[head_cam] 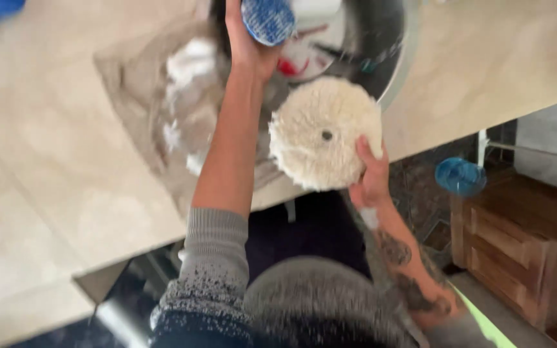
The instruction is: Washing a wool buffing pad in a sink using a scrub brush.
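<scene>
While the pale stone worktop (66, 148) fills the left and top of the frame, a metal basin (381, 45) sits at the upper middle, and a wooden cabinet (517, 238) stands at lower right. At the frame's centre the right hand (372, 177) is clamped on the lower edge of a round wool pad (323, 132), seemingly holding it over the basin; it looks cream, shaggy and matted, with a small dark centre hole. The left hand (246, 42), top centre, grips a blue scrubbing pad (269, 19).
</scene>
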